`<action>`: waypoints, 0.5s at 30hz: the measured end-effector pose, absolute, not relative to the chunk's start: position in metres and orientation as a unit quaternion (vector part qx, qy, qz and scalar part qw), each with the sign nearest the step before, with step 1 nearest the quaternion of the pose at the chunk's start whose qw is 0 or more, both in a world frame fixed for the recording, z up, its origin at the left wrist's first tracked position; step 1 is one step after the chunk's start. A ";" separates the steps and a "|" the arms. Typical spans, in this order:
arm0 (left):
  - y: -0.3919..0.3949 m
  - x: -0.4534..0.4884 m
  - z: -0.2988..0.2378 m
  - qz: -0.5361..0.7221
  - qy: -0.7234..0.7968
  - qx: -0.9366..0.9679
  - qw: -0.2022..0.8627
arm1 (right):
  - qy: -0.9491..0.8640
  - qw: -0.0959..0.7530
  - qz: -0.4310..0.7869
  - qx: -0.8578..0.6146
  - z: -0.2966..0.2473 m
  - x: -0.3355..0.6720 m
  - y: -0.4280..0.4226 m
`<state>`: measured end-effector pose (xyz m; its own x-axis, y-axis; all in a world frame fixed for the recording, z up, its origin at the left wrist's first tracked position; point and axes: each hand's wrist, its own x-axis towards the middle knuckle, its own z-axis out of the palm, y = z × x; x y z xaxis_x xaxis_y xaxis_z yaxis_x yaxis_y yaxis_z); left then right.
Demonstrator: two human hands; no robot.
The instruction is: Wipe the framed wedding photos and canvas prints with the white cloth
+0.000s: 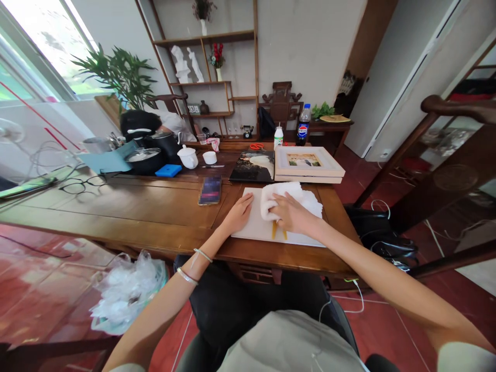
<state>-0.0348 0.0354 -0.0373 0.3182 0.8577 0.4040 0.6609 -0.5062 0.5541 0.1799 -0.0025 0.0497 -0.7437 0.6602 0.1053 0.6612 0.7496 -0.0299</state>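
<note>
A flat white board (253,227) lies on the wooden table (155,217) in front of me. My left hand (239,212) rests flat on the board's left part, fingers stretched out. My right hand (291,213) presses a crumpled white cloth (289,199) against the board, fingers curled over it. Two yellow stick-like pieces (278,231) poke out under my right hand. A framed picture (306,163) and a dark picture (253,165) lie just beyond the board.
A phone (210,189) lies left of the board. Farther left are glasses (79,186), a blue box (168,170), white teaware (188,156) and pots. Bottles (303,125) stand at the back. A plastic bag (126,289) sits on the floor, a dark bag (382,237) to the right.
</note>
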 end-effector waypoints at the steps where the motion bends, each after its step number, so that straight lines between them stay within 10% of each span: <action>1: 0.035 -0.035 -0.037 0.340 0.476 0.798 0.146 | -0.940 0.050 -0.003 -0.336 0.051 0.182 -0.014; 15: 0.037 -0.036 -0.039 0.332 0.473 0.804 0.143 | -0.936 0.039 0.023 -0.348 0.062 0.185 0.008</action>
<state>-0.0362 0.0370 -0.0387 0.3326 0.8545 0.3990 0.6652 -0.5125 0.5431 0.1852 0.0084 0.0624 -0.7545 0.6538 0.0570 0.6502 0.7565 -0.0700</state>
